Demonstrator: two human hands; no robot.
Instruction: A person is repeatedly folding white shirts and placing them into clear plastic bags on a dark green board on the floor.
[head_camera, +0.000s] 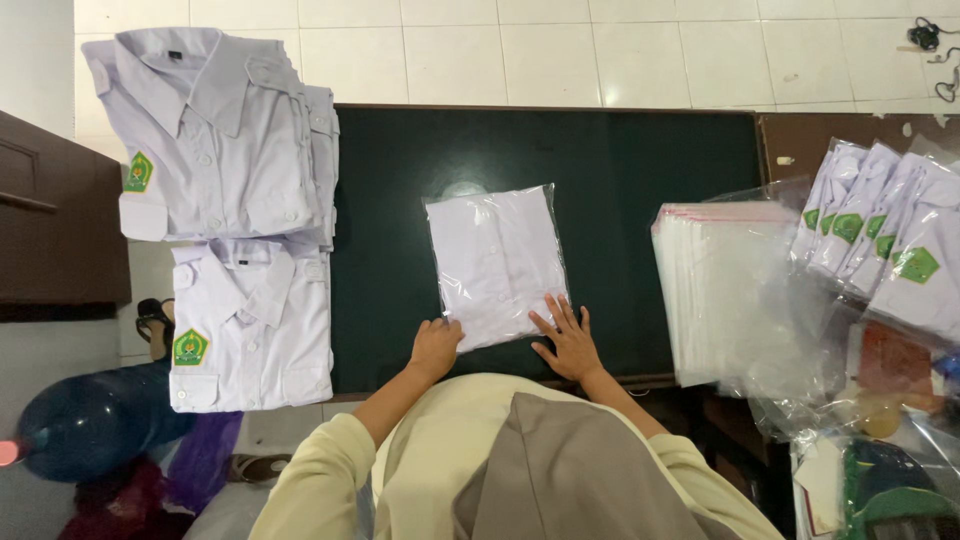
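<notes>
Your left hand (435, 345), fingers curled, and your right hand (568, 340), fingers spread flat, press the near edge of one bagged shirt (497, 262) mid-tabletop (620, 170). Left of it lie two unbagged shirt stacks (225, 210); right, one pile of empty bags (725, 290).

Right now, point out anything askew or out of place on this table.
The bagged shirt under both hands lies slightly tilted against the dark table's edge. The two folded shirt piles overhang the table's left edge. Nothing spilled or damaged.
</notes>
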